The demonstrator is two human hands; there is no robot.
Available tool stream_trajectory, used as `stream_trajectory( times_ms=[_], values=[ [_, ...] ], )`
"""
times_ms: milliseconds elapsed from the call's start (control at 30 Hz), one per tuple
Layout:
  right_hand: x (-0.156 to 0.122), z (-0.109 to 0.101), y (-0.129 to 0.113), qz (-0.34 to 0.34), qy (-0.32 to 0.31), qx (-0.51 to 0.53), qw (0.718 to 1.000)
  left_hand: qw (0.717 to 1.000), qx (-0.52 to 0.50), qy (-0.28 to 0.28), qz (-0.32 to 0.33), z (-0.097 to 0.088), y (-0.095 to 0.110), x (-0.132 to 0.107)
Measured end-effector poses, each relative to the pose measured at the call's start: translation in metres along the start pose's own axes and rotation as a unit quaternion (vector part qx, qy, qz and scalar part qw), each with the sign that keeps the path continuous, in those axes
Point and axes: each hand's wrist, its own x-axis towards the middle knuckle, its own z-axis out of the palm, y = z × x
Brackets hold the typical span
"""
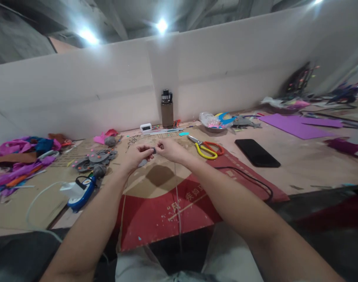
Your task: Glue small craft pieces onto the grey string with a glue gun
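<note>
My left hand (139, 155) is closed in a pinch on a small dark grey piece (154, 150), too small to name. My right hand (168, 150) is pinched close beside that piece, its fingertips almost touching it; whatever it grips is hidden. Below the right hand a thin pale strand (177, 196) runs down over the cardboard (143, 219) toward my lap; where its upper end goes, I cannot tell. A small grey scrap (142, 163) lies under my left hand. Scissors (206, 150) with yellow and orange handles lie open to the right of my hands.
A phone (257, 152) and purple sheets (296, 126) lie on the right. A bottle (167, 111) stands by the wall, near a bowl of scraps (216, 128). Left are grey felt pieces (95, 158), a blue-and-white power strip (82, 196) with a cable, and colourful scraps (17, 164).
</note>
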Motion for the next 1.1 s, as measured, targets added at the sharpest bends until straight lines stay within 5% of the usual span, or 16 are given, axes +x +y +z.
stream_trajectory(
  times_ms=[500,833,1100],
  values=[
    [0.005,0.015,0.011,-0.021,0.052,0.087,0.995,0.993,-0.007,0.117,0.004,0.005,0.002,-0.003],
    [0.002,0.01,0.006,0.003,0.074,0.069,0.995,0.989,-0.142,0.034,-0.023,0.009,0.004,-0.004],
    [0.002,0.012,0.005,0.007,0.071,0.028,0.997,0.991,-0.122,0.047,-0.021,0.008,-0.003,0.0]
  ],
)
